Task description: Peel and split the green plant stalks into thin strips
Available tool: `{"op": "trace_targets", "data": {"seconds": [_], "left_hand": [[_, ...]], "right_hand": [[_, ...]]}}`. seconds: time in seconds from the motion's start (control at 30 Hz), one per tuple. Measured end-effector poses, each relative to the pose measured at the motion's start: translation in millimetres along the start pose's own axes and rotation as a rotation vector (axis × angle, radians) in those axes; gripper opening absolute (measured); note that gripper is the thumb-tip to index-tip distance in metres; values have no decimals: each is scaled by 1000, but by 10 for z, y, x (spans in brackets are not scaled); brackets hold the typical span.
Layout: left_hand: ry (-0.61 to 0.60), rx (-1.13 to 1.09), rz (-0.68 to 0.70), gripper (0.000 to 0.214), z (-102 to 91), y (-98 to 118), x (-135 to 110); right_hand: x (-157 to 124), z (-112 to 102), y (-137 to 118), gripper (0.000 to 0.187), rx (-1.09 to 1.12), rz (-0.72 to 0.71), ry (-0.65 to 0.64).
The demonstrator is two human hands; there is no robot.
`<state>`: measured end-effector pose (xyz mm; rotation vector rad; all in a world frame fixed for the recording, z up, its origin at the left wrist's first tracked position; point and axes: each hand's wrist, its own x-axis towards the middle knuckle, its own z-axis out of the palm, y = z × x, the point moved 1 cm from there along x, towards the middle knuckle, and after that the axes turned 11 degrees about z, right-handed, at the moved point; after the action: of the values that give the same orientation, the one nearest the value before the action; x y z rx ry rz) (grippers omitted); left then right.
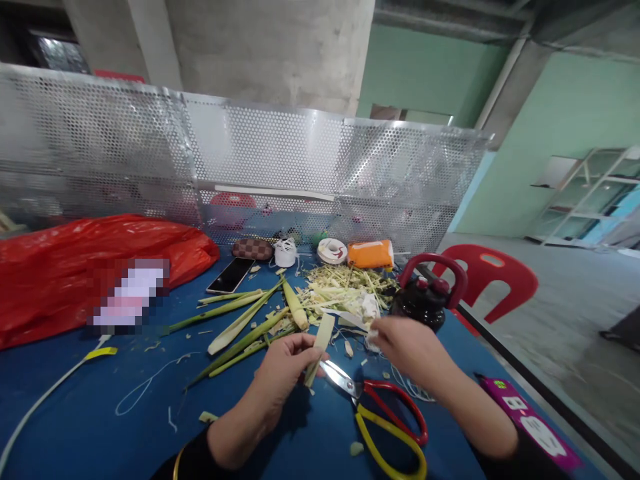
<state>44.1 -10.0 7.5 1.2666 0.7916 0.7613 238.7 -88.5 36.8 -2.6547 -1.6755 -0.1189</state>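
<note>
Between the thumb and fingers of my left hand [285, 367] is a short, pale green leaf strip [325, 331], held upright over the table. My right hand [407, 343] is raised beside the pile of plant shreds [345, 287], its fingers pinched together; white material shows by the fingertips, but what they grip is unclear. Scissors [356, 389] with one red and one yellow handle lie below, between my hands, blades pointing toward the left hand. Green leafy stalks [243, 328] lie left of the pile. A loop of pale thread [413, 387] rests under my right forearm.
A black jug with a maroon handle [423, 300] stands at right. Behind the pile are a tape roll [331, 251], an orange packet [371, 254] and a brown checked case [253, 249]. A phone [231, 275] and red plastic bag [60, 267] lie left. A perforated metal screen [270, 147] borders the back.
</note>
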Motion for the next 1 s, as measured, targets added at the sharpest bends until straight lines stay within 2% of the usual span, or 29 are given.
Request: {"op": "trace_targets", "data": {"seconds": [0.07,0.17,0.23,0.3,0.4,0.53,0.6,0.77,0.9,1.0], "left_hand": [[-5,11,9,21,-3,-4,0],[11,0,26,23,-11,3,1],[29,-13,33,23,-17,1,7],[40,-16,35,22,-22,-13,19],[38,-12,30,21,-25,-50,44],[41,-45,19,19,-26,-86,68],[45,-55,30,17,-29,-88,71],[52,-37,29,18,-42,-106,81],[48,-34,30,19,-44,-131,87],[52,-36,35,19,-44,-129,77]], "right_hand": [[297,29,54,18,-21,77,45],[621,253,96,24,-31,127,48],[727,409,106,32,-13,132,59],[765,487,119,31,23,135,104],[760,431,154,17,112,161,255],[713,254,198,25,292,193,517],[689,214,206,26,395,178,599],[713,247,231,19,711,129,640],[769,243,263,28,961,162,649],[713,169,219,31,1061,140,652]]}}
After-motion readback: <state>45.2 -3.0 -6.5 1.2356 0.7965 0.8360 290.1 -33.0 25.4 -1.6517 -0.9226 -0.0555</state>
